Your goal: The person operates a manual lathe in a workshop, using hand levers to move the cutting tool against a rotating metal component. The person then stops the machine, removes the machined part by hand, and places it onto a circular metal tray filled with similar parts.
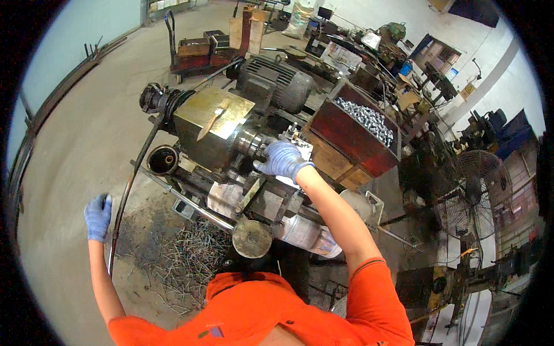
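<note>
My right hand point(281, 160), in a blue knit glove, reaches to the front of a shiny round metal chuck point(249, 142) on a lathe-like machine. Its fingers are bent at the chuck's mouth with the thumb below; whatever they grip is hidden by the glove. Out to the left, my left hand point(98, 217), gloved alike, is raised beside a long dark lever rod point(120, 210). It looks empty, its fingers extended upward. A wooden-handled tool point(211, 122) lies on the brass-coloured cover point(193, 109) of the machine's head.
Behind the chuck sits a ribbed electric motor point(276, 83). A dark red box point(352, 130) of small metal parts stands right of it. A round handwheel point(252, 238) projects toward me. Metal shavings point(190, 254) litter the floor; a fan point(473, 193) stands at right, a trolley point(193, 60) farther back.
</note>
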`<state>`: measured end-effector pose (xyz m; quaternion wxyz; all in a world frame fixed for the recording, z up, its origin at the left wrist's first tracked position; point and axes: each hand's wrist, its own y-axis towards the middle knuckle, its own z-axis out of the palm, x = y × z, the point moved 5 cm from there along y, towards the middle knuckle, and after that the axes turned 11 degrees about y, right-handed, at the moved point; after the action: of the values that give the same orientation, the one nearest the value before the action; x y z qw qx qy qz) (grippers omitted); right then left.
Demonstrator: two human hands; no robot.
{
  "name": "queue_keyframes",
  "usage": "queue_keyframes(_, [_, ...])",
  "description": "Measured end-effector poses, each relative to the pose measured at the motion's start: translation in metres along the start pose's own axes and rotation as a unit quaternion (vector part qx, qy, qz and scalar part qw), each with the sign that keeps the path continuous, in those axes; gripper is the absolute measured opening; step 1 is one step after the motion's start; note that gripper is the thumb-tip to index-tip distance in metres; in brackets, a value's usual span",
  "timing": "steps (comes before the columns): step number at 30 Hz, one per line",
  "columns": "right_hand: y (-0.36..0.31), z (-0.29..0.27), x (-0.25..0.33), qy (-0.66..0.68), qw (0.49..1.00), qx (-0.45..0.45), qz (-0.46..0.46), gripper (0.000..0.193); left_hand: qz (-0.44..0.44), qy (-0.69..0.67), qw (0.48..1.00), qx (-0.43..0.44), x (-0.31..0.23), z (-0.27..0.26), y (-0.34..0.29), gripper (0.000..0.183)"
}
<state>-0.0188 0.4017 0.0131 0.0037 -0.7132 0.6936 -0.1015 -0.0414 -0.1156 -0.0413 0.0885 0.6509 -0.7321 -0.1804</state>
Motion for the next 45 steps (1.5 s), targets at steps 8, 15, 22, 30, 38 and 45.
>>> queue_keyframes(8, [0.02, -0.004, 0.006, 0.103, 0.995, 0.016, 0.01, 0.061, -0.107, -0.109, 0.987, 0.047, 0.011, 0.027, -0.041, 0.03])
queue_keyframes(15, [0.036, -0.009, -0.007, 0.273, 0.955, -0.057, 0.095, 0.06, -0.072, -0.033, 0.996, 0.036, 0.012, 0.028, -0.041, 0.032])
queue_keyframes(22, [0.052, -0.002, -0.017, 0.28, 0.956, -0.04, 0.076, 0.046, -0.044, 0.044, 0.993, 0.102, -0.006, 0.007, -0.061, 0.033])
queue_keyframes(30, [0.057, -0.003, -0.029, 0.322, 0.941, -0.026, 0.099, 0.057, -0.081, 0.089, 0.983, 0.136, -0.007, 0.015, -0.071, 0.036])
queue_keyframes(38, [0.065, -0.002, -0.025, 0.344, 0.929, -0.066, 0.118, 0.058, -0.087, 0.069, 0.982, 0.155, 0.005, 0.04, -0.063, 0.035])
queue_keyframes(45, [0.058, -0.005, -0.015, 0.397, 0.907, -0.065, 0.124, 0.059, -0.027, 0.187, 0.977, 0.104, 0.017, 0.051, -0.042, 0.02])
